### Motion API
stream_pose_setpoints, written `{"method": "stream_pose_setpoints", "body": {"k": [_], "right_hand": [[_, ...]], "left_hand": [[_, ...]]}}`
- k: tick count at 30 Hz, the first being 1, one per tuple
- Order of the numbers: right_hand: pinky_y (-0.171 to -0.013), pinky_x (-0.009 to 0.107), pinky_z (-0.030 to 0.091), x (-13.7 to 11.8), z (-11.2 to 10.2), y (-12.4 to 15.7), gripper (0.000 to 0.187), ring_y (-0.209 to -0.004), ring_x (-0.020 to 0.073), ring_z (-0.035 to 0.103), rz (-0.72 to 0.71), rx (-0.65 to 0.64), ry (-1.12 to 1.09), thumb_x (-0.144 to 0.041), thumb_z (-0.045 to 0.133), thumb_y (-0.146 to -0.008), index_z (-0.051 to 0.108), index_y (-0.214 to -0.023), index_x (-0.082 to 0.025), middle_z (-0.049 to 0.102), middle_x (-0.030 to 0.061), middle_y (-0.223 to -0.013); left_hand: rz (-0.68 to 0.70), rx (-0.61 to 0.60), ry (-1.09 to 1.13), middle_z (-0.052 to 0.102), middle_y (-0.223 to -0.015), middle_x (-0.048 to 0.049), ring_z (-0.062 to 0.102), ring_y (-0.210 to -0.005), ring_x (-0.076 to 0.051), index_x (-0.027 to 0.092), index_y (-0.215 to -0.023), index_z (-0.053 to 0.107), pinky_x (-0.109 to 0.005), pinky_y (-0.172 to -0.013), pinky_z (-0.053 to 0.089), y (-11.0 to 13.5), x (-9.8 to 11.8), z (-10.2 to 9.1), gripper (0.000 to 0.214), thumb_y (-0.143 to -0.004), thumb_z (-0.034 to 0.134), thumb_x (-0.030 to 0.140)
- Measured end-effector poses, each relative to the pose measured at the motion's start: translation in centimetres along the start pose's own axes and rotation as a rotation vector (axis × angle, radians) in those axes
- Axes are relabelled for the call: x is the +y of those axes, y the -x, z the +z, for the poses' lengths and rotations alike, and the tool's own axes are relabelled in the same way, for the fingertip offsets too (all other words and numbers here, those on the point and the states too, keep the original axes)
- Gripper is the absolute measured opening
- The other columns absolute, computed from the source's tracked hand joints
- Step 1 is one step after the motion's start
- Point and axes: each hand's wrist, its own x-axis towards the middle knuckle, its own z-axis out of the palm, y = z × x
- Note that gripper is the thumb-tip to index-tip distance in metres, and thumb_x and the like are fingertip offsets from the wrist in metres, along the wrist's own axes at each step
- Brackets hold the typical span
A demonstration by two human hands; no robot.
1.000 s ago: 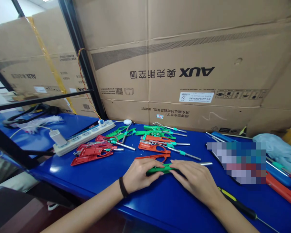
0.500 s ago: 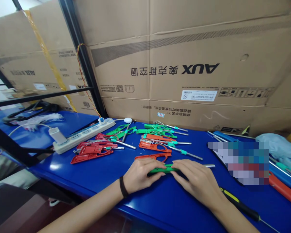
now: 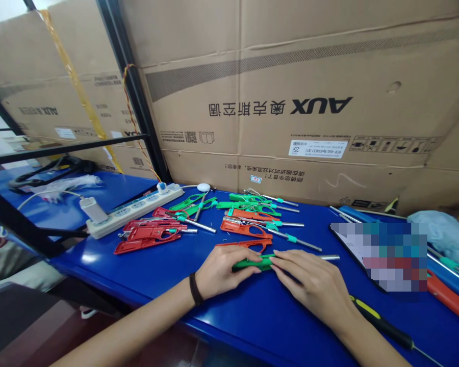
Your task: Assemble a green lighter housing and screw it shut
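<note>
Both hands press a green lighter shell (image 3: 252, 263) flat on the blue bench (image 3: 168, 275): left hand (image 3: 218, 270) and right hand (image 3: 309, 285) each pinch an end, probably steadying it.

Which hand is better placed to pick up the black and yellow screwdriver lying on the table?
The right hand, probably. The screwdriver lies just beside its wrist, while the left hand sits on the far side, pressing the green tool.

Blue table (image 3: 176, 275), plastic tools (image 3: 248, 229), power strip (image 3: 135, 210), screwdriver (image 3: 382, 326)
</note>
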Motion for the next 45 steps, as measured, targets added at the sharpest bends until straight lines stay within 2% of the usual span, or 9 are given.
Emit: {"method": "stream_pose_setpoints", "body": {"k": [8, 15, 19, 22, 24, 30, 37, 40, 45], "right_hand": [[-0.073, 0.031, 0.051, -0.5, -0.1, -0.6, 0.012, -0.079, 0.0184, 0.063, 0.035, -0.11, -0.073, -0.014, 0.051, -0.086, 0.063, -0.088, -0.018, 0.069, 0.0042, -0.084], [-0.078, 0.032, 0.05, -0.5, 0.0, -0.3, 0.007, -0.084, 0.0193, 0.063, 0.045, -0.086, -0.102, -0.016, 0.055, -0.085, 0.061, -0.089, -0.018, 0.069, 0.0035, -0.088], [-0.079, 0.03, 0.05, -0.3, -0.1, 0.0, 0.007, -0.082, 0.0171, 0.065, 0.065, -0.082, -0.16, -0.02, 0.056, -0.087, 0.06, -0.092, -0.02, 0.07, 0.0018, -0.087], [-0.072, 0.028, 0.052, 0.0, -0.1, 0.0, 0.015, -0.083, 0.0171, 0.064, 0.161, -0.154, -0.213, -0.023, 0.056, -0.087, 0.057, -0.101, -0.019, 0.067, 0.0037, -0.091], [-0.075, 0.029, 0.052, 0.1, -0.1, 0.0, 0.02, -0.088, 0.018, 0.063, 0.181, -0.233, -0.243, -0.025, 0.057, -0.087, 0.056, -0.107, -0.021, 0.066, 0.0038, -0.096], [-0.08, 0.031, 0.05, 0.2, -0.2, -0.4, 0.012, -0.088, 0.0163, 0.062, 0.199, -0.415, -0.373, -0.024, 0.055, -0.089, 0.059, -0.1, -0.026, 0.067, -0.0008, -0.095], [-0.078, 0.031, 0.051, 0.0, 0.1, 0.1, 0.012, -0.088, 0.0187, 0.063, 0.16, -0.35, -0.34, -0.025, 0.049, -0.091, 0.06, -0.096, -0.024, 0.068, 0.0027, -0.093], [-0.075, 0.029, 0.052, 0.1, 0.0, 0.1, 0.013, -0.087, 0.0181, 0.064, 0.163, -0.348, -0.34, -0.025, 0.05, -0.091, 0.061, -0.098, -0.024, 0.069, 0.0023, -0.093], [-0.071, 0.025, 0.052, 0.1, -0.3, -0.3, 0.013, -0.081, 0.0149, 0.064, 0.231, -0.395, -0.374, -0.025, 0.052, -0.09, 0.061, -0.1, -0.025, 0.067, 0.0003, -0.089]], "left_hand": [[0.045, -0.011, -0.017, 0.071, -0.099, -0.0056, 0.067, -0.092, -0.015, 0.017, -0.096, 0.065, -0.025, -0.084, 0.052, 0.2, 0.2, -0.1, 0.012, -0.085, 0.061, 0.019], [0.071, -0.006, -0.03, 0.071, -0.098, -0.0062, 0.067, -0.093, -0.015, 0.017, -0.095, 0.065, -0.024, -0.084, 0.052, 0.1, 0.6, -0.1, 0.011, -0.086, 0.059, 0.018], [0.009, -0.013, -0.053, 0.071, -0.095, -0.0042, 0.067, -0.087, -0.014, 0.018, -0.098, 0.062, -0.023, -0.079, 0.052, 0.2, 0.5, -0.1, 0.013, -0.086, 0.059, 0.023], [-0.033, -0.016, -0.087, 0.071, -0.096, -0.004, 0.067, -0.084, -0.014, 0.018, -0.105, 0.059, -0.022, -0.076, 0.052, 0.3, 0.4, -0.1, 0.021, -0.085, 0.061, 0.025], [-0.021, -0.029, -0.099, 0.07, -0.099, -0.0049, 0.067, -0.086, -0.015, 0.018, -0.109, 0.059, -0.023, -0.078, 0.051, 0.2, 0.5, -0.1, 0.025, -0.085, 0.06, 0.025], [-0.041, -0.094, -0.12, 0.067, -0.089, -0.0055, 0.064, -0.078, -0.015, 0.018, -0.108, 0.064, -0.024, -0.07, 0.05, 0.1, 0.9, -0.2, 0.024, -0.085, 0.057, 0.021], [-0.033, -0.075, -0.078, 0.068, -0.084, -0.0049, 0.064, -0.075, -0.015, 0.017, -0.102, 0.067, -0.022, -0.069, 0.05, 0.0, 0.7, 0.0, 0.02, -0.086, 0.058, 0.024], [-0.032, -0.1, -0.059, 0.07, -0.092, -0.0049, 0.066, -0.081, -0.015, 0.018, -0.105, 0.065, -0.023, -0.076, 0.051, 0.2, 0.4, -0.4, 0.022, -0.086, 0.059, 0.027], [-0.095, -0.173, -0.227, 0.069, -0.103, -0.0056, 0.066, -0.092, -0.018, 0.019, -0.113, 0.059, -0.027, -0.082, 0.051, 1.3, 0.2, -1.8, 0.027, -0.088, 0.057, 0.03]]}}
